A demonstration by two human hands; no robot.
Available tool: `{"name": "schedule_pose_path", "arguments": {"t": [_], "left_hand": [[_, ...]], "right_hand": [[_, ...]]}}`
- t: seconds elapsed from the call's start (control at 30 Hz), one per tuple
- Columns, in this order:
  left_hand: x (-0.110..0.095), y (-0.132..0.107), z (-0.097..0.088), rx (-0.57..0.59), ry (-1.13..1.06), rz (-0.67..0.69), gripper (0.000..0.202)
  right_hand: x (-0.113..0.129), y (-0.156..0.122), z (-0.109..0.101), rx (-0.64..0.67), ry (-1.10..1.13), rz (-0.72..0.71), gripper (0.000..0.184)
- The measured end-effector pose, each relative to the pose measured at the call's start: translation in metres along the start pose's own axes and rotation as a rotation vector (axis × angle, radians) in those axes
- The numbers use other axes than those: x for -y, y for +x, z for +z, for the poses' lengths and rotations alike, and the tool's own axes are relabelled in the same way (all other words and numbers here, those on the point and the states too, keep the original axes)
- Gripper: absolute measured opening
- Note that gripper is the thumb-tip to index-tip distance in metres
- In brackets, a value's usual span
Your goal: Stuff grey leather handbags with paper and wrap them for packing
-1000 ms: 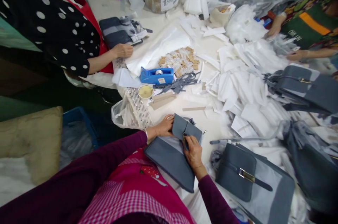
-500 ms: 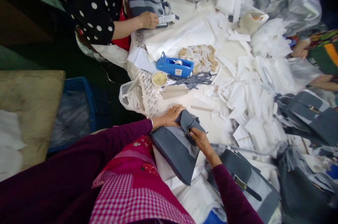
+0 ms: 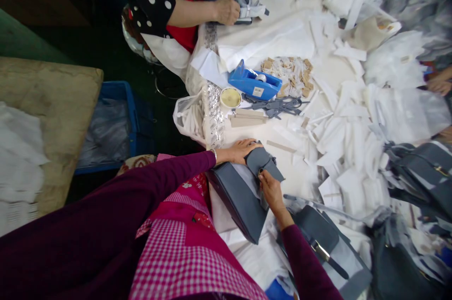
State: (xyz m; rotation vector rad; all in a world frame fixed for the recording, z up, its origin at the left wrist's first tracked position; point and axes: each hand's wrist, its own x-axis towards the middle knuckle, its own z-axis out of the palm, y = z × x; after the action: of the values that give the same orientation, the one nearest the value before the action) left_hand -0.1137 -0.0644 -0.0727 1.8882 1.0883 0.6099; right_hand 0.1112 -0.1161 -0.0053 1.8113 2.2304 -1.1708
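A dark grey handbag (image 3: 243, 203) lies tilted on the table edge before me, with a small flapped pocket (image 3: 263, 161) on its front. My left hand (image 3: 240, 151) rests on the top end of this pocket, fingers stretched out along it. My right hand (image 3: 271, 189) is closed, thumb and fingers pinched at the small metal buckle (image 3: 260, 170) on the flap. The pinched part is mostly covered by my fingertips. A second grey bag with a buckled strap (image 3: 328, 257) lies under and beside my right forearm.
Beyond my hands are a blue tape dispenser (image 3: 254, 81), a round tin (image 3: 230, 98), dark straps (image 3: 277, 106) and a pile of tags (image 3: 289, 74). White paper pieces (image 3: 349, 135) cover the right. A co-worker's hand (image 3: 226, 11) works on another bag. A blue crate (image 3: 106, 125) stands left.
The view has shifted, so the table appears further right and slightly higher. My left hand has slid a little along the pocket's top. My right hand stays pinched at the buckle.
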Motion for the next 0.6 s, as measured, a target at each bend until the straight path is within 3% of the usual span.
{"name": "schedule_pose_path", "arguments": {"t": [0.1, 0.23, 0.37, 0.6], "left_hand": [[-0.001, 0.0, -0.001, 0.006, 0.012, -0.013, 0.087], [-0.006, 0.0, -0.004, 0.015, 0.002, -0.02, 0.087], [-0.009, -0.001, -0.007, 0.029, -0.033, -0.031, 0.088], [-0.003, 0.0, -0.009, 0.062, -0.007, -0.053, 0.089]], "right_hand": [[0.007, -0.004, 0.011, -0.074, -0.166, -0.027, 0.026], [0.014, -0.006, 0.017, -0.073, -0.352, -0.052, 0.02], [0.018, -0.006, 0.015, 0.023, -0.457, -0.063, 0.016], [0.04, 0.015, 0.012, 0.184, -0.646, -0.049, 0.03]]}}
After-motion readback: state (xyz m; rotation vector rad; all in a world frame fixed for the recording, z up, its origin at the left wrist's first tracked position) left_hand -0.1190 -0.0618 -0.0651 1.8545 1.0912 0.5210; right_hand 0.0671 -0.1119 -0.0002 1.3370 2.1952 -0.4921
